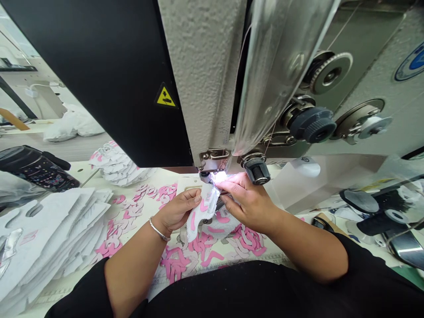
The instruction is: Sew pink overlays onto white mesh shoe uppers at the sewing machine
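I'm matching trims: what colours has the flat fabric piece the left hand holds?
The fabric piece is white with curved pink patches; head view.

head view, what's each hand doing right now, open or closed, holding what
Left hand: closed, pinching a pink-marked white piece.
Right hand: touching the same piece; open or closed cannot be told.

1. Sewing machine (207, 66), grey and black, yellow warning label (166, 96); upper centre.
2. Left hand (183, 205), bracelet (158, 229) at wrist, pinching edge of white piece (195, 223) with pink patches; centre.
3. Right hand (247, 198), fingertips at same piece, detail lost in glare.
4. Pink cut-outs (175, 263), loose on surface (165, 177); lower centre.
5. White stack (53, 238); lower left.
6. Black bottle (36, 168), butterfly print; left edge.
7. Dark spool (377, 224); right.
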`<action>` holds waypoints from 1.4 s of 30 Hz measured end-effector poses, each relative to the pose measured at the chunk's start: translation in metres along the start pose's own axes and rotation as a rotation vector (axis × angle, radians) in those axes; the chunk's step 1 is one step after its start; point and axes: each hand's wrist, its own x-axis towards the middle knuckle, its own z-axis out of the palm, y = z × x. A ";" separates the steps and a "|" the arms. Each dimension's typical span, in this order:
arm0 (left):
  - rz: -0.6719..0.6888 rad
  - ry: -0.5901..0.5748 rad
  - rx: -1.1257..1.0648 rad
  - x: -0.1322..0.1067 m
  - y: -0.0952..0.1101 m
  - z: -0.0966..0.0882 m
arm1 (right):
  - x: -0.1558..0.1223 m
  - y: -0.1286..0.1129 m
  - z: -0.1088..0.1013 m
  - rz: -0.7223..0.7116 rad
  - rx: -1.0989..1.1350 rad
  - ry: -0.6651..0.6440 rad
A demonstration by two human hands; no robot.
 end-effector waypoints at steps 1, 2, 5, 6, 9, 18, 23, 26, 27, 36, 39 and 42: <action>-0.002 0.001 -0.003 0.000 0.000 0.000 | 0.000 0.000 0.000 0.000 -0.001 0.002; -0.004 0.002 -0.005 0.000 0.000 0.000 | 0.000 0.000 0.000 0.000 -0.001 0.004; -0.009 0.000 -0.009 0.000 0.000 0.000 | -0.001 0.000 0.001 -0.003 0.000 0.009; -0.008 0.000 -0.009 0.000 -0.001 0.000 | -0.001 0.000 0.001 -0.005 0.000 0.010; -0.006 0.004 -0.009 0.001 -0.001 0.000 | 0.000 0.000 0.001 -0.013 0.001 0.014; -0.010 0.014 0.001 0.001 -0.001 -0.002 | 0.000 0.001 0.002 -0.022 0.002 0.035; -0.012 0.022 0.012 0.000 -0.001 -0.002 | 0.000 0.001 0.001 -0.020 -0.004 0.024; -0.016 0.022 0.017 0.000 -0.001 -0.001 | 0.000 0.001 0.001 -0.017 -0.003 0.025; -0.017 0.022 0.018 0.000 -0.001 -0.001 | -0.001 0.001 0.001 -0.016 -0.001 0.026; -0.016 0.017 0.030 0.000 -0.001 -0.002 | 0.000 0.000 0.001 -0.014 -0.003 0.031; -0.018 0.016 0.038 0.000 -0.001 -0.001 | 0.000 0.000 0.001 -0.015 -0.006 0.033; -0.015 0.016 0.041 0.000 0.000 0.000 | 0.000 0.001 0.001 -0.017 -0.011 0.031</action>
